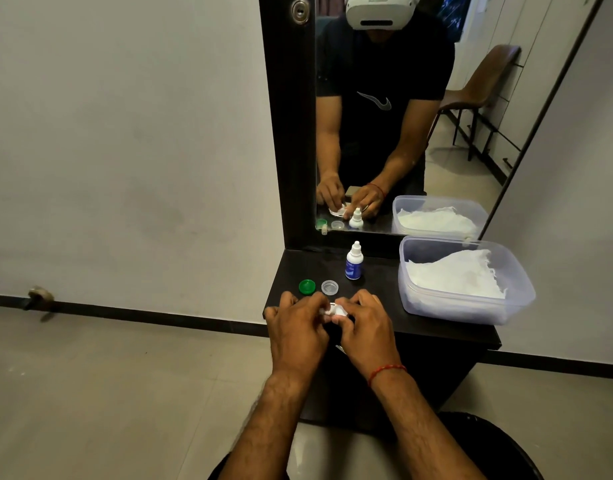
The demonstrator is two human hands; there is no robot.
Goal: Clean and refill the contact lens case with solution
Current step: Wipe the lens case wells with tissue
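Two bare hands meet over the front edge of the dark narrow surface (436,327), fingers curled together around a small white object (337,310) pinched between them; whether it is the lens case itself or a bit of tissue cannot be told, since the fingers cover most of it. The left hand (298,329) closes on it from nine o'clock, and the right hand (365,325), with a red thread at its wrist, closes on it from three o'clock. Just beyond the hands, at eleven o'clock, lies a round green plastic cap (307,286), and beside it a round clear plastic cap (330,287). Past these, at twelve o'clock, a small white dropper bottle with a blue label (354,261) stands upright. At two o'clock sits a clear rectangular plastic tub (447,303) holding crumpled white tissue paper (454,275).
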